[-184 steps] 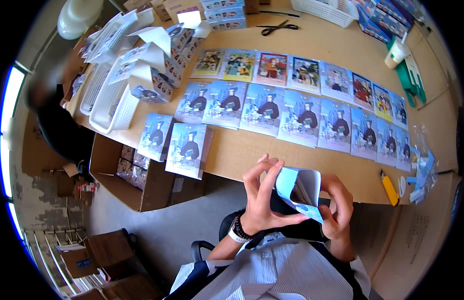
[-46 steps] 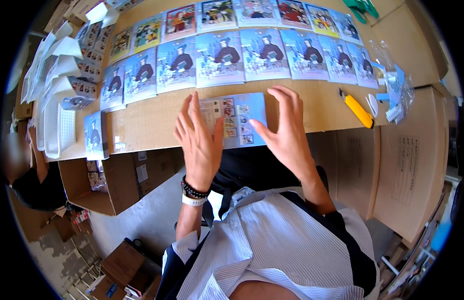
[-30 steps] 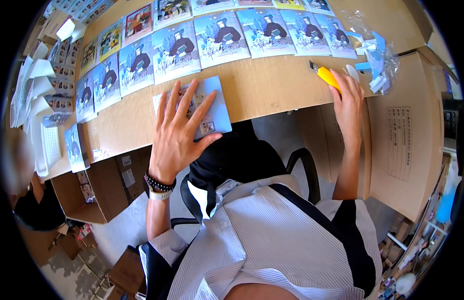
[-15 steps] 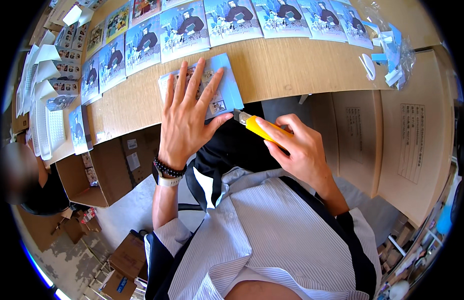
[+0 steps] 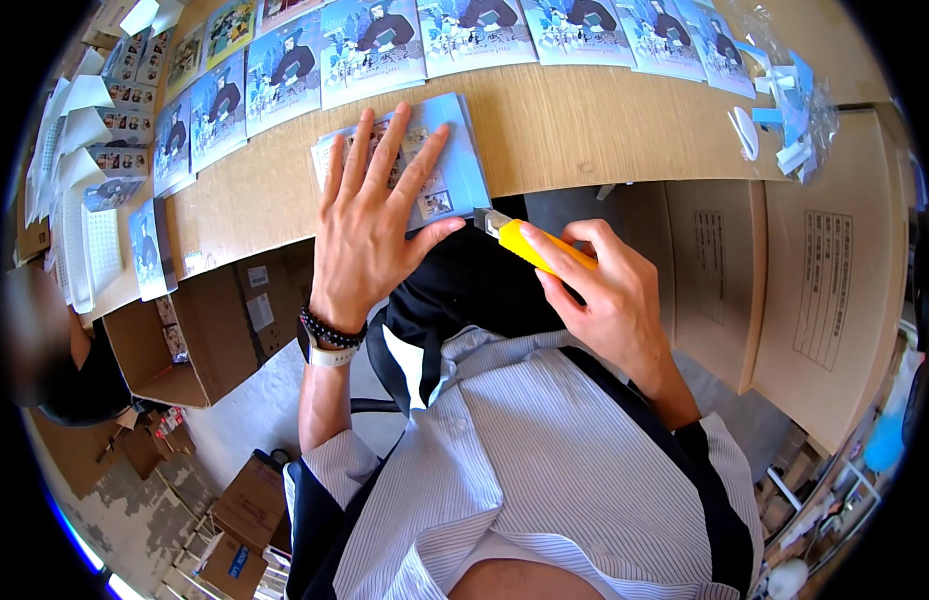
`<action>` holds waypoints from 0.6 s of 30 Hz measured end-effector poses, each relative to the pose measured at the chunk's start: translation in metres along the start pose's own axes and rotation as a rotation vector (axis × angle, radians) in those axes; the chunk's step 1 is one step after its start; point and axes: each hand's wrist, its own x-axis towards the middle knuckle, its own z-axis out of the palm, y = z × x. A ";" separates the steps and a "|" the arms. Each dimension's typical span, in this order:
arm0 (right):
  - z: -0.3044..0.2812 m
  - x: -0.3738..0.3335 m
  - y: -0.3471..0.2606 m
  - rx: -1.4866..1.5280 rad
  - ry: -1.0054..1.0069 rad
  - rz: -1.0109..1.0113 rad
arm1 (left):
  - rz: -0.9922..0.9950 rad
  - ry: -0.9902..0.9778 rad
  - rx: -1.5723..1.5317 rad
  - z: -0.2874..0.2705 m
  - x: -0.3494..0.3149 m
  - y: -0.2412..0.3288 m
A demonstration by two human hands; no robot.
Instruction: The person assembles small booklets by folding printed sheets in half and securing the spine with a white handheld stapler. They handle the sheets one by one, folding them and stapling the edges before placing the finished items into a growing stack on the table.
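Observation:
With fingers spread flat, my left hand (image 5: 378, 215) presses a light blue printed booklet (image 5: 459, 160) onto the table's near edge. Small pictures show on its face between my fingers, and a pale sheet sticks out from under its left side. A yellow utility knife (image 5: 540, 243) is gripped in my right hand (image 5: 610, 290), its metal blade extended. The blade tip meets the booklet's lower right corner, close to my left thumb. Whether it cuts into the booklet I cannot tell.
Several blue printed booklets (image 5: 370, 50) line the back of the wooden table (image 5: 605, 130). Blue and white scraps with clear plastic (image 5: 790, 125) lie at the right. Small boxes and white trays (image 5: 90, 245) fill the left end. Cardboard boxes (image 5: 830, 260) stand below, and another person sits at far left.
The view has shifted slightly. My left hand still lies flat on the booklet, and the knife stays at the same corner in my right hand.

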 end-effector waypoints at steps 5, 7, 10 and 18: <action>0.000 -0.002 -0.002 -0.031 0.008 0.017 | -0.012 -0.022 0.043 0.002 0.001 -0.001; 0.001 -0.004 -0.003 -0.039 0.014 0.029 | -0.005 -0.024 0.048 0.002 0.001 -0.002; -0.001 -0.005 -0.005 -0.047 0.003 0.057 | 0.008 -0.024 0.055 0.003 0.000 -0.003; 0.006 -0.004 -0.007 0.005 0.029 0.057 | 0.054 -0.033 0.083 0.005 0.001 -0.008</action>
